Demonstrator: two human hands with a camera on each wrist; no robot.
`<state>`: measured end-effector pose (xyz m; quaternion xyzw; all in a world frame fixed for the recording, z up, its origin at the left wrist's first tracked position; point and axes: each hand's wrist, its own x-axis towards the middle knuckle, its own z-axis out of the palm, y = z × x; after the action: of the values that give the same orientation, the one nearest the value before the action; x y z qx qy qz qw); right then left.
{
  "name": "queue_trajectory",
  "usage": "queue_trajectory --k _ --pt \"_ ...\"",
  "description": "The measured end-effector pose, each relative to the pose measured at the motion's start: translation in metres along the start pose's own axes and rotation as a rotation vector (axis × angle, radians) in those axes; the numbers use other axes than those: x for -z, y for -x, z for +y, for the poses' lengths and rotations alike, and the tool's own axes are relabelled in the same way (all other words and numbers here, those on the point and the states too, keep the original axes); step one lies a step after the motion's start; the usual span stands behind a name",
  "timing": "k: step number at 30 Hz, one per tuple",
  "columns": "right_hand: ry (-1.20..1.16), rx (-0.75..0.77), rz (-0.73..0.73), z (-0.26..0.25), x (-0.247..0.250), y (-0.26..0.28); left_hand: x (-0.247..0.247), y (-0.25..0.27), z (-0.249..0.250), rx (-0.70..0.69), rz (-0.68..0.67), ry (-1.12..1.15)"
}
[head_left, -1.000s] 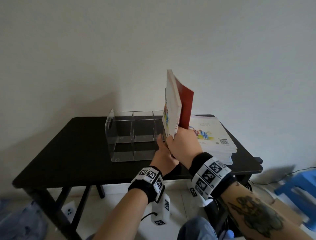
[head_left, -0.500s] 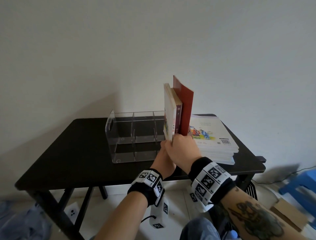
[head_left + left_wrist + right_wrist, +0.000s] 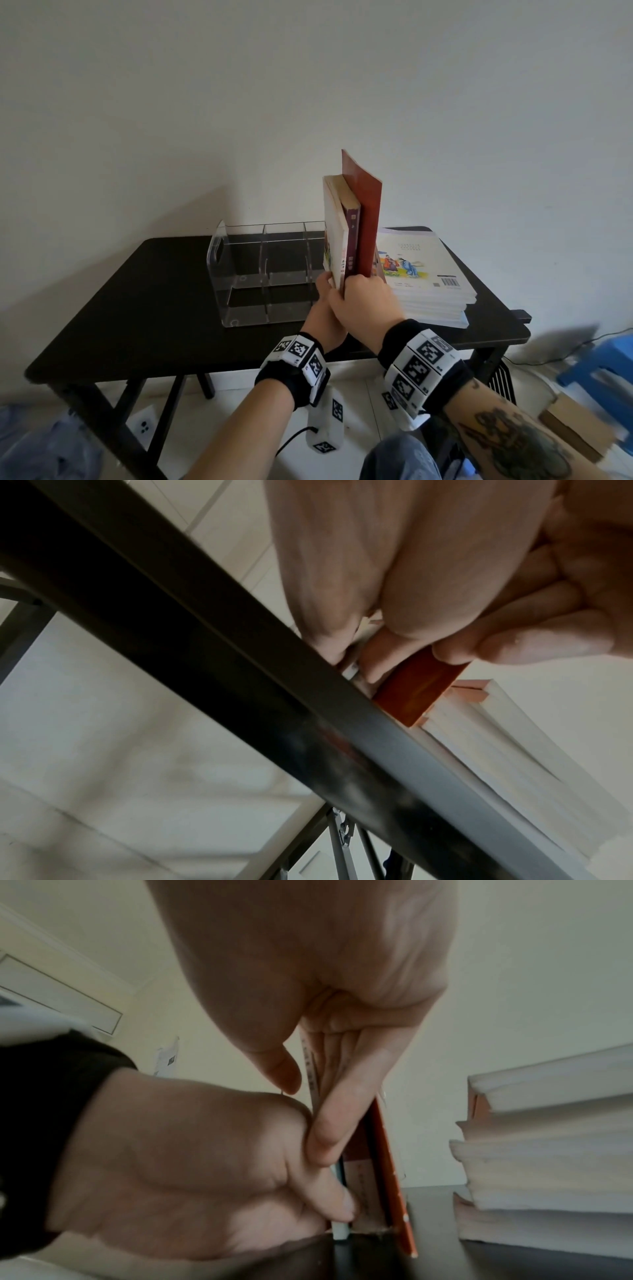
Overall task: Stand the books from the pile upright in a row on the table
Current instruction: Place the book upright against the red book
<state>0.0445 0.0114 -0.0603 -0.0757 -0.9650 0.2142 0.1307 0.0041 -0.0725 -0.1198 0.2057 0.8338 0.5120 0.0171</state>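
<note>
Three books stand upright together on the black table (image 3: 144,308), just right of the clear rack: a cream book (image 3: 334,233), a purple-spined book (image 3: 352,236) and a taller red book (image 3: 369,212). My left hand (image 3: 327,286) grips their lower front edge from the left. My right hand (image 3: 358,286) pinches the same edge, thumb on the left and fingers on the red book (image 3: 390,1164). In the right wrist view their bottom edges rest on the table (image 3: 514,1264). The pile of flat books (image 3: 428,274) lies just right of them.
A clear acrylic rack (image 3: 260,270) with dividers stands on the table left of the upright books. The books stand near the table's front edge (image 3: 240,669). A blue stool (image 3: 606,363) and a cardboard box (image 3: 575,428) are on the floor at right.
The cream book, raised and tilted a second ago, has come down level beside the purple and red books. Both hands have sunk with it and still hold the books.
</note>
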Motion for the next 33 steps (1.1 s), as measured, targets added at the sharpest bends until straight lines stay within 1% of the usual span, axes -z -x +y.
queue_trajectory --k 3,9,11,13,15,17,22,25,27,30,32,33 --pt "-0.012 0.012 0.005 0.001 -0.001 0.001 0.000 -0.001 -0.002 -0.001 0.048 0.023" --pt "0.014 0.033 0.006 0.000 0.000 0.003 0.001 0.001 -0.004 -0.019 0.037 0.000" --pt "0.015 0.040 0.008 0.000 0.000 0.004 0.001 0.000 -0.001 0.010 0.002 -0.021" --pt "0.028 0.046 0.010 0.001 0.000 0.005 0.002 -0.004 0.003 0.049 -0.079 -0.029" --pt "0.037 0.048 0.009 0.001 0.000 0.004 0.004 -0.007 0.006 0.053 -0.161 -0.075" --pt "0.046 0.053 0.013 0.000 0.000 0.004 0.008 -0.009 0.003 0.030 -0.177 -0.160" --pt "0.060 0.062 -0.003 0.004 -0.002 0.003 0.010 -0.012 -0.003 0.033 -0.217 -0.175" --pt "0.057 0.093 0.006 0.009 0.000 0.005 0.008 -0.014 -0.001 0.046 -0.221 -0.169" --pt "0.039 0.120 0.052 0.014 0.006 0.012 0.006 -0.015 -0.001 0.080 -0.200 -0.160" --pt "0.027 0.166 0.211 0.025 0.019 0.026 0.004 -0.017 0.000 0.110 -0.202 -0.180" --pt "0.022 0.143 0.282 0.037 0.030 0.027 0.004 -0.018 0.001 0.148 -0.216 -0.192" --pt "0.034 0.099 0.284 0.043 0.034 0.025 0.004 -0.018 0.002 0.170 -0.221 -0.200"
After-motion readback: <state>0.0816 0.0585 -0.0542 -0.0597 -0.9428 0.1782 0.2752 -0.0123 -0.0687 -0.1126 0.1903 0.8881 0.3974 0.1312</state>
